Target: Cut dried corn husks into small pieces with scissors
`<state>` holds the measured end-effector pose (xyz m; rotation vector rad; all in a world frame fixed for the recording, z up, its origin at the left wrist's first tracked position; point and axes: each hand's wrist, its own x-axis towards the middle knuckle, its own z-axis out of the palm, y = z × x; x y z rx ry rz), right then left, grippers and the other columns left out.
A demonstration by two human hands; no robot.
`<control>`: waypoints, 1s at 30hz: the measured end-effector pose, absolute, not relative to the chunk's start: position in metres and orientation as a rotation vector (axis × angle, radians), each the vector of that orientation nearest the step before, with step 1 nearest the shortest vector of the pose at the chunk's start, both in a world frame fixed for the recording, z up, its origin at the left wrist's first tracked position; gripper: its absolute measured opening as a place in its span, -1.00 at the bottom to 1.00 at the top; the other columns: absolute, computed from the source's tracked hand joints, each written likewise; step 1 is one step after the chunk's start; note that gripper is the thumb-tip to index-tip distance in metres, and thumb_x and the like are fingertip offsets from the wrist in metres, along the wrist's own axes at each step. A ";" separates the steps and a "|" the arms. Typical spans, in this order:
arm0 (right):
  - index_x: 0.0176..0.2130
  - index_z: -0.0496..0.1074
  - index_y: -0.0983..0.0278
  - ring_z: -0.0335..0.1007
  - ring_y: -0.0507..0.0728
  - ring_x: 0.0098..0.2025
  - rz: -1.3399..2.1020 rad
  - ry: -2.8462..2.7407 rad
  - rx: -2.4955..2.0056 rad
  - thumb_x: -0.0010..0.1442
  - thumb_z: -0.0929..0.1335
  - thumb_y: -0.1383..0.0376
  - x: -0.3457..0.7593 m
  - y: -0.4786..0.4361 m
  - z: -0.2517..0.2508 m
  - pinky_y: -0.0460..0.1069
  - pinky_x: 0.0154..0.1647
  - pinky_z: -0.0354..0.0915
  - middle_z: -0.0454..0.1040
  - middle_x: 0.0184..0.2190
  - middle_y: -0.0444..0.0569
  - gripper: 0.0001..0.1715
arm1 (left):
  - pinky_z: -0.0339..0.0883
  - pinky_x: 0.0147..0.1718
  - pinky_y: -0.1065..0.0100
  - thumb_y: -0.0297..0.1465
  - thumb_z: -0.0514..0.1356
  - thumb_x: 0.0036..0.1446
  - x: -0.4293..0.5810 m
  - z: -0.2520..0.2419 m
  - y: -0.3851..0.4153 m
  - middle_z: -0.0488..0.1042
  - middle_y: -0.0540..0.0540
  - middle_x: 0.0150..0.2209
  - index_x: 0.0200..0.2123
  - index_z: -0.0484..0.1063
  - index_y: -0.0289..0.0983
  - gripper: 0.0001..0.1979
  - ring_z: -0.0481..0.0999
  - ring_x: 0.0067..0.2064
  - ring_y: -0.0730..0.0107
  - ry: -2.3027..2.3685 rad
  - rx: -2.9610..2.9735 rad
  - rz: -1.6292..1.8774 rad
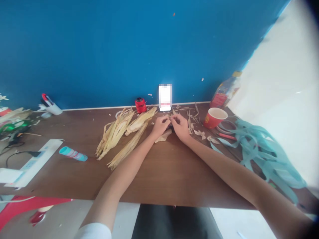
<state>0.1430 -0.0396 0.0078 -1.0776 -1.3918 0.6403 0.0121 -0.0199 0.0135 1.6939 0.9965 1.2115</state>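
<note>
The left hand (160,127) and right hand (180,127) are working close together near the back of the counter (154,186), their fingertips almost meeting. Both are curling narrow, fingers bending toward thumbs; something small and dark is showing between them, but I cannot tell what it is or whether either hand is gripping it. A pale husk (163,136) is lying flat just below the hands. To the left, a bundle (116,134) of dry husks is spreading across the wood, with an ear-shaped husk (141,122) and a long strip (128,149) lying beside it. Curled scraps (199,134) are lying right of the right hand. Behind the hands, a phone (164,98) is leaning upright near the blue wall (124,49), and a red jar (141,105) is standing to its left. Farther right, a red cup (211,121) is standing near a tangle of teal ribbon (259,142).
</note>
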 end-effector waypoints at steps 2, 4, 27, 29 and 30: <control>-0.33 0.43 0.24 0.38 0.09 -0.41 0.651 -1.390 -1.067 0.18 0.31 0.15 0.143 -0.039 0.006 -0.01 -0.34 0.32 0.47 -0.45 -0.11 -0.78 | 0.21 -0.49 0.44 -0.44 0.09 0.04 0.011 0.013 -0.019 0.33 0.03 -0.60 -0.58 0.35 -0.31 -0.82 0.31 -0.52 0.50 1.009 1.643 1.229; -0.32 0.43 0.23 0.38 0.09 -0.42 0.667 -1.390 -1.062 0.21 0.28 0.13 0.143 -0.038 0.005 -0.01 -0.37 0.32 0.47 -0.46 -0.11 -0.76 | 0.22 -0.50 0.44 -0.43 0.09 0.04 0.011 0.012 -0.018 0.35 0.02 -0.60 -0.58 0.37 -0.31 -0.81 0.33 -0.53 0.50 1.030 1.593 1.239; -0.34 0.48 0.25 0.39 0.09 -0.46 0.755 -1.355 -1.058 0.08 0.32 0.23 0.142 -0.039 0.005 0.01 -0.41 0.36 0.49 -0.50 -0.10 -0.81 | 0.22 -0.50 0.44 -0.45 0.08 0.07 0.012 0.017 -0.022 0.33 0.01 -0.62 -0.63 0.33 -0.30 -0.76 0.31 -0.52 0.50 0.974 1.627 1.203; -0.33 0.50 0.25 0.40 0.10 -0.45 0.759 -1.356 -1.059 0.08 0.31 0.24 0.142 -0.039 0.006 0.01 -0.41 0.36 0.49 -0.50 -0.09 -0.80 | 0.20 -0.51 0.42 -0.47 0.07 0.06 0.012 0.015 -0.020 0.33 0.01 -0.62 -0.63 0.33 -0.30 -0.77 0.30 -0.52 0.49 1.001 1.620 1.208; -0.32 0.51 0.25 0.40 0.10 -0.45 0.756 -1.361 -1.059 0.08 0.30 0.24 0.142 -0.040 0.006 0.01 -0.41 0.36 0.49 -0.50 -0.09 -0.79 | 0.20 -0.51 0.42 -0.47 0.06 0.05 0.012 0.014 -0.020 0.32 0.02 -0.62 -0.63 0.33 -0.30 -0.77 0.30 -0.53 0.48 1.014 1.616 1.215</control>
